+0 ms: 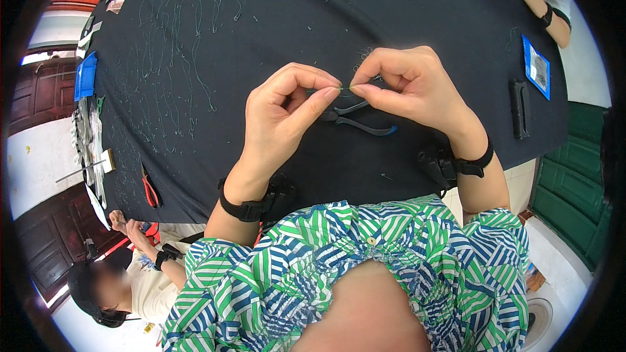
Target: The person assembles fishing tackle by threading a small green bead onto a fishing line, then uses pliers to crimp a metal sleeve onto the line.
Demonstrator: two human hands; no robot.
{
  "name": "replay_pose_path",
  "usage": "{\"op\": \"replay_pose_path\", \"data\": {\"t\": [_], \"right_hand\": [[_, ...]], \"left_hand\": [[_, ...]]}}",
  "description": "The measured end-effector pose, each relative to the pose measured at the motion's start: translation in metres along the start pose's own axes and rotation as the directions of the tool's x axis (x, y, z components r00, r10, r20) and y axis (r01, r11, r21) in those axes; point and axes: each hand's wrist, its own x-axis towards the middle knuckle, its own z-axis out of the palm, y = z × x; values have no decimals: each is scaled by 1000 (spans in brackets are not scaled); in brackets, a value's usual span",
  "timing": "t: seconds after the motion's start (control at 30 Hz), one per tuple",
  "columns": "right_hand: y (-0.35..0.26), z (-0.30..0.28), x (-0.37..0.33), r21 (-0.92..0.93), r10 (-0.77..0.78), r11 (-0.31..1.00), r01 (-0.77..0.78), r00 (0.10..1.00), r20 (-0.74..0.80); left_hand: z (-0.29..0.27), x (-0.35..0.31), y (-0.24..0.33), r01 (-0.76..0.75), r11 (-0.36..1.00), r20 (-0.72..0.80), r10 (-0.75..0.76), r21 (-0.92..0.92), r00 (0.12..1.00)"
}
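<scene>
Above the middle of the black cloth, my left hand [283, 107] pinches a thin green line [345, 87] between thumb and forefinger. My right hand [414, 88] pinches the same line a short way off, so the two fingertips nearly meet. Just below them lies a pair of pliers [355, 119] with dark, spread handles, one tipped blue; my left fingers partly cover its head. Behind my right fingers is a small heap of thin wire-like pieces [362, 56], partly hidden and too small to make out.
Many thin green lines [195, 58] lie across the cloth's left side. Red-handled pliers [149, 189] rest at the left edge. To the right are a blue packet [536, 67] and a black case [520, 109]. Other people's arms [531, 0] [140, 238] reach in at upper right and lower left.
</scene>
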Motion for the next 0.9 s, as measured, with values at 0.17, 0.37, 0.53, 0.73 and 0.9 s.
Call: {"op": "replay_pose_path", "data": {"t": [0.17, 0.37, 0.53, 0.73, 0.9], "right_hand": [[0, 0, 0, -5, 12, 1000, -12, 1000, 19], [5, 6, 3, -24, -71, 997, 69, 989, -128], [-5, 6, 5, -182, -156, 978, 99, 930, -332], [-7, 15, 0, -276, -150, 953, 123, 985, -82], [-5, 20, -1, -285, -84, 957, 59, 994, -74]], "left_hand": [[-1, 0, 0, -4, 1000, 1, 4, 22, 1000], [-1, 0, 1, 27, 999, 12, -27, 38, 1000], [2, 1, 1, 75, 996, -13, -75, 43, 997], [6, 4, -7, 44, 997, -99, -51, -68, 994], [8, 3, -5, 53, 995, -117, -62, -81, 991]]}}
